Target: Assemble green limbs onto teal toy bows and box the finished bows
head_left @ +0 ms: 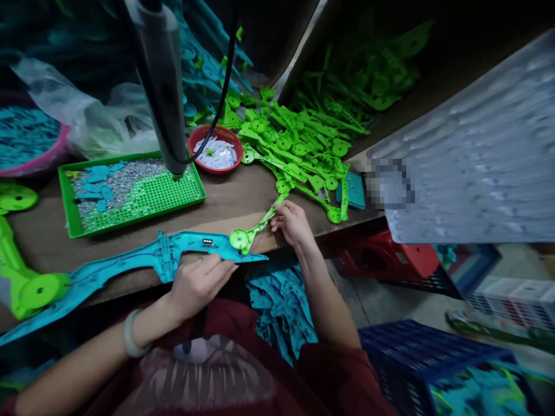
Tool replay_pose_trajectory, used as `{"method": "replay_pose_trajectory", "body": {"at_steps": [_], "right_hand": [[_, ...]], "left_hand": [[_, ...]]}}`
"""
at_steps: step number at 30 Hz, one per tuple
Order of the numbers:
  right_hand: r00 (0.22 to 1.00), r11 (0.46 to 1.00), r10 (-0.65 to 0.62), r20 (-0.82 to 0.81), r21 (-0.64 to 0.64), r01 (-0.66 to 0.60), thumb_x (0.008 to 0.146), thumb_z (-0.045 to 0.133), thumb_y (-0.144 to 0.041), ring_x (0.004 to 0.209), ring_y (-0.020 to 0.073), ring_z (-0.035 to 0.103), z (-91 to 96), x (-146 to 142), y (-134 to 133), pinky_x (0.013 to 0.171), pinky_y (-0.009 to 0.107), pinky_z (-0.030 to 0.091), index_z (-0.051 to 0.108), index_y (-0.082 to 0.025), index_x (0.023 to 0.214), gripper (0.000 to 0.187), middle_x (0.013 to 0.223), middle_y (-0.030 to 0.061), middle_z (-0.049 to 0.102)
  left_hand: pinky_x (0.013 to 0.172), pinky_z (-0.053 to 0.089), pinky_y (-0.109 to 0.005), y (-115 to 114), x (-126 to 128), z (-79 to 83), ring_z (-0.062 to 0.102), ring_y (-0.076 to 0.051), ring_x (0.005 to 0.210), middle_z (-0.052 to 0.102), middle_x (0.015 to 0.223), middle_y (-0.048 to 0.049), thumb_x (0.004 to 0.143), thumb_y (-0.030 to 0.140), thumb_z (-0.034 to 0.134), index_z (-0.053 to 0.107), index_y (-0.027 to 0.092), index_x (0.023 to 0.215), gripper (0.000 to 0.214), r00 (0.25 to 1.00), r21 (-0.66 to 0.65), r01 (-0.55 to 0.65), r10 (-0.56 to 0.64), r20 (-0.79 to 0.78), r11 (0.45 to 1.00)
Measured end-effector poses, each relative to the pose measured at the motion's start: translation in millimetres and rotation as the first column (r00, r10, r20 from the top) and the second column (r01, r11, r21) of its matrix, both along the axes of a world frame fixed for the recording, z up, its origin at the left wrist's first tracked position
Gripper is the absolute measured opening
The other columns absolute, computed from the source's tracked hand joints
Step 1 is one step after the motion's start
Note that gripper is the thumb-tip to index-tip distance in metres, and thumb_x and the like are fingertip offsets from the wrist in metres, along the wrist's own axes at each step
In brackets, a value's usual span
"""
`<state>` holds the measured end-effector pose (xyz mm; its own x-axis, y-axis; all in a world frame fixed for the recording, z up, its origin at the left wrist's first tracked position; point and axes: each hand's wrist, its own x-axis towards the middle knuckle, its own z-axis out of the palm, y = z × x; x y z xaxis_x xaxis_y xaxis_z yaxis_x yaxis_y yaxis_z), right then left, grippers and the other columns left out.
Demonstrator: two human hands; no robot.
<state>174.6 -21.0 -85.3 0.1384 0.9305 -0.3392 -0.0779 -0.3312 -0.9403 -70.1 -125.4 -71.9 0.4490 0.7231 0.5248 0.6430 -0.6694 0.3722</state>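
A long teal plastic bow-shaped part point(130, 263) lies along the near edge of the brown workbench point(225, 202). My left hand point(197, 283) is closed on its middle section, thumb on top. My right hand point(292, 222) pinches the stem of a bright green plastic arm piece point(251, 231), whose round disc end rests on the teal part's right tip. A pale bangle is on my left wrist.
A pile of green arm pieces point(299, 144) covers the bench at the back. A green perforated tray point(130, 190) holds screws and small teal bits. A red bowl point(215, 149) holds white pieces. A hanging power screwdriver point(160, 86) dangles over the tray. Crates stand on the floor, right.
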Motion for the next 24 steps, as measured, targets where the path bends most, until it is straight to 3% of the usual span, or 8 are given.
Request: {"method": "replay_pose_trajectory", "body": {"at_steps": [6,8,10,13,15,17,20,24], "right_hand": [[0.993,0.993,0.097,0.067,-0.079,-0.091,0.067,0.074,-0.05,0.036,0.01,0.053,-1.4,9,4,0.031,0.018,0.04,0.052,-0.02,0.08,0.04,0.051,-0.0042,0.06],[0.969,0.998,0.053,0.242,0.008,-0.057,0.075,0.071,-0.044,0.038,0.0089,0.05,-2.8,9,0,0.033,0.017,0.037,0.055,-0.019,0.095,0.036,0.054,-0.0063,0.058],[0.853,0.966,-0.028,0.521,0.232,-0.11,0.082,0.067,-0.035,0.047,0.0089,0.052,-1.6,7,-8,0.041,0.019,0.042,0.055,-0.019,0.108,0.033,0.066,-0.004,0.06],[0.575,0.715,-0.019,0.818,0.413,-0.564,0.088,0.061,-0.024,0.074,0.0136,0.061,5.9,1,-18,0.062,0.026,0.053,0.057,-0.02,0.117,0.029,0.097,0.0072,0.064],[0.389,0.472,0.036,0.92,0.327,-0.819,0.091,0.058,-0.019,0.091,0.0177,0.061,11.8,-4,-18,0.073,0.03,0.054,0.057,-0.019,0.122,0.031,0.114,0.0122,0.063],[0.259,0.309,0.017,0.966,0.241,-0.92,0.093,0.055,-0.017,0.1,0.0206,0.057,16.3,-8,-11,0.082,0.033,0.052,0.058,-0.016,0.121,0.028,0.119,0.013,0.063],[0.166,0.177,0.034,0.986,0.158,-0.972,0.096,0.05,-0.017,0.102,0.0216,0.052,20.6,-12,2,0.084,0.035,0.047,0.064,-0.016,0.106,0.017,0.108,0.0093,0.068],[0.045,0.086,0.198,0.979,0.029,-0.996,0.099,0.045,-0.02,0.088,0.019,0.045,26.2,-12,8,0.074,0.032,0.038,0.066,-0.017,0.089,0.024,0.088,0.0068,0.062]], "left_hand": [[0.055,0.04,-0.025,12,-27,-0.9,0.057,-0.011,0.054,0.063,0.065,0.002,0.093,0.016,0.061,0.066,0.017,0.096,0.006,0.989,0.057,0.141,-0.138,-0.059,0.988],[0.052,0.038,-0.026,15,-34,-0.8,0.053,-0.01,0.051,0.06,0.062,0.0035,0.092,0.015,0.062,0.065,0.017,0.094,0.004,0.986,0.086,0.157,-0.152,-0.061,0.984],[0.051,0.037,-0.026,19,-38,-0.5,0.052,-0.01,0.049,0.058,0.06,0.004,0.091,0.014,0.062,0.064,0.016,0.093,0.004,0.987,0.08,0.148,-0.143,-0.069,0.986],[0.054,0.04,-0.024,24,-39,1.0,0.055,-0.01,0.053,0.059,0.064,0.0036,0.093,0.014,0.06,0.063,0.016,0.095,0.004,0.989,0.012,0.123,-0.122,-0.087,0.992],[0.055,0.04,-0.024,26,-38,2.6,0.056,-0.01,0.054,0.06,0.066,0.0035,0.093,0.014,0.061,0.062,0.017,0.095,0.004,0.99,-0.019,0.119,-0.12,-0.075,0.993],[0.055,0.039,-0.024,26,-36,4.2,0.056,-0.01,0.055,0.06,0.067,0.0029,0.093,0.013,0.06,0.061,0.016,0.093,0.003,0.988,-0.062,0.143,-0.146,-0.053,0.988],[0.053,0.036,-0.027,23,-36,5.8,0.051,-0.011,0.053,0.053,0.063,0.0035,0.095,0.014,0.055,0.059,0.017,0.086,0.01,0.966,-0.136,0.248,-0.255,-0.039,0.959],[0.05,0.032,-0.03,17,-41,8.7,0.046,-0.012,0.05,0.05,0.06,0.0038,0.095,0.011,0.052,0.058,0.017,0.082,0.015,0.947,-0.127,0.3,-0.312,-0.082,0.945]]}}
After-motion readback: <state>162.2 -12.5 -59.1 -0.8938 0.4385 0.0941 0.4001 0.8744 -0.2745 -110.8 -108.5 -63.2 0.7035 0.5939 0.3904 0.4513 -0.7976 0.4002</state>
